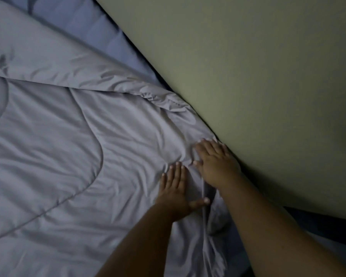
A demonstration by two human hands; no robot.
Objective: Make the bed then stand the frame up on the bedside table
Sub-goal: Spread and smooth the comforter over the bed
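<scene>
Wall (258, 76): a plain greenish surface fills the far right; the bed is set tight against it, with a dark gap seen along the join.
Comforter (64, 146): grey and quilted, spread over most of the left and near part of the scene. Its long folded edge runs from far left down to the near right, towards the wall. Creases are gathered at the wall side.
Sheet (92, 43): a bluer strip is left bare at far left, between comforter edge and wall.
Right hand (214, 162): laid flat on the comforter right at the wall, fingers spread wide, nothing gripped.
Left hand (175, 188): laid flat just beside it, nearer and to the left, fingers fairly wide, thumb out towards a raised fold.
Frame and bedside table: not in view; their place cannot be told.
Risk, fabric: the fold between the hands is likely to be pressed in rather than smoothed out if both palms are pushed together.
Risk, edge: the comforter edge may be dragged into the wall gap and left bunched.
Risk, light: the scene is dim, so small wrinkles may be missed.
</scene>
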